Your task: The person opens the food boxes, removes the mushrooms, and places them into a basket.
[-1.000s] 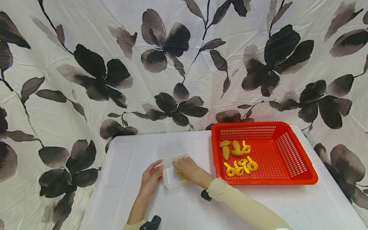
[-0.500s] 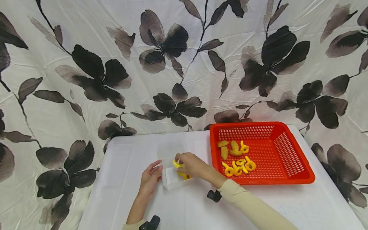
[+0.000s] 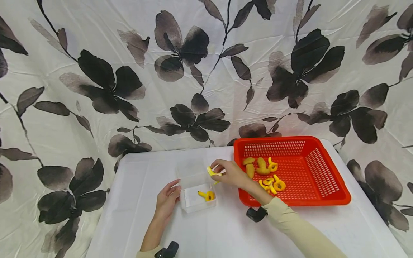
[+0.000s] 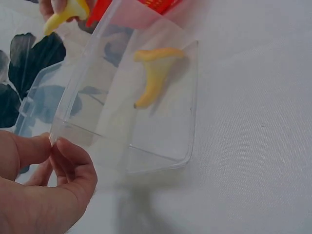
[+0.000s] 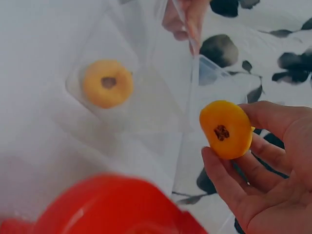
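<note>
My left hand (image 3: pixel 167 200) pinches the left wall of a clear plastic box (image 3: pixel 193 207) between thumb and fingers, as the left wrist view shows. One yellow trumpet-shaped mushroom (image 3: pixel 209 195) lies inside the box near its right wall. Above and to the right of the box, my right hand (image 3: pixel 233 174) holds a second yellow mushroom (image 5: pixel 226 129) between thumb and fingers. Its round cap with a dark centre faces the right wrist camera. The box's transparent lid (image 3: pixel 192 167) is folded open toward the back.
A red perforated basket (image 3: pixel 322 172) stands on the right of the white-covered table (image 3: pixel 138 186). Brown mushrooms (image 3: pixel 250 170) and several yellow mushrooms (image 3: pixel 279 183) lie in its left part. The right forearm crosses the basket's front left corner. A floral cloth (image 3: pixel 193 71) hangs behind.
My right hand was inside the box; it has come up and moved right with a yellow mushroom. The other mushroom in the box is now uncovered. My left hand stays at the box.
</note>
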`<state>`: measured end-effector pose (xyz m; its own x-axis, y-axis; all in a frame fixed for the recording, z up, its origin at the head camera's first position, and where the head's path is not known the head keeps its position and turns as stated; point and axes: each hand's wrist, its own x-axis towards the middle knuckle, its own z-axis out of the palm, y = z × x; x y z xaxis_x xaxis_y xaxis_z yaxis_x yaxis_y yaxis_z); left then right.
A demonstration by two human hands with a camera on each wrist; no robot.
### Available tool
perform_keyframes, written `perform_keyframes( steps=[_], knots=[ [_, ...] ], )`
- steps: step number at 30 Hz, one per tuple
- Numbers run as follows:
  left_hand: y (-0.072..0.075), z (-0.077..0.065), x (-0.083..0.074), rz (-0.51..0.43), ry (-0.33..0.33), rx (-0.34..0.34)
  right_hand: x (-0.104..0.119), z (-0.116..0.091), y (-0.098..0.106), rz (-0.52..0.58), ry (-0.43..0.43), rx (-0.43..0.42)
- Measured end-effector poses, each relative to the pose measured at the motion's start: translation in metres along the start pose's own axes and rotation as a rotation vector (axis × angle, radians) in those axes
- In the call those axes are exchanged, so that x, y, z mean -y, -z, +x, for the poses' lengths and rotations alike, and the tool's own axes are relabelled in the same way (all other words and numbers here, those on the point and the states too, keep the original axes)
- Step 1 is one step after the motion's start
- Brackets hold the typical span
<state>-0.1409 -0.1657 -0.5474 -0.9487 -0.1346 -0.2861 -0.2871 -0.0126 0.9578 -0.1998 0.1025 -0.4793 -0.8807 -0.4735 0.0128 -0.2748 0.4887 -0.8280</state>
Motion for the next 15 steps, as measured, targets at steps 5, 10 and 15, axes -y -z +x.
perform_keyframes(
  steps=[5, 10, 15],
  knots=[
    [0.0, 0.0, -0.001, -0.014, 0.003, 0.001, -0.008, -0.012, 0.017, 0.019, -0.064, -0.067],
    [-0.001, 0.0, -0.001, -0.023, 0.009, -0.005, -0.02, -0.024, 0.035, 0.009, -0.102, -0.148],
    [-0.001, -0.001, -0.003, -0.015, 0.015, -0.021, -0.032, -0.038, 0.051, 0.034, -0.122, -0.198]
  ],
)
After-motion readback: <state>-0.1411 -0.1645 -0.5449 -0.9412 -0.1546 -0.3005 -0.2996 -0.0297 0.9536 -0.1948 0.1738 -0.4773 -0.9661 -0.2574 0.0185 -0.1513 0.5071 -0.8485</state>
